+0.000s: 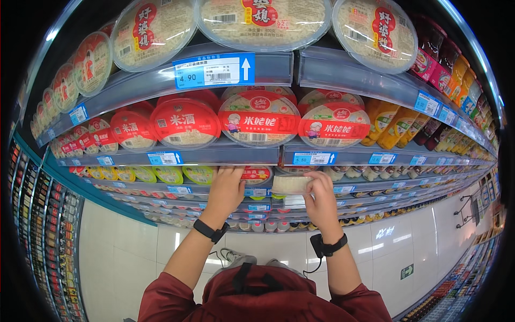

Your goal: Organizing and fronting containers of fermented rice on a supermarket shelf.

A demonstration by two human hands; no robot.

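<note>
My right hand grips the right end of a clear plastic tub of white rice product, held on its side just in front of a lower shelf. My left hand reaches to the same shelf, between a green-lidded tub and a red-lidded tub; its fingertips are partly hidden under the shelf edge above, and whether it holds anything cannot be told. On the shelf above stand red-and-clear oval tubs of rice wine. Larger clear-lidded tubs fill the top shelf.
Shelf edges with blue price tags jut out above both hands. Bags of orange fruit stand to the right. Below are more stocked shelves and the tiled floor. A wheeled cart stands at the far right.
</note>
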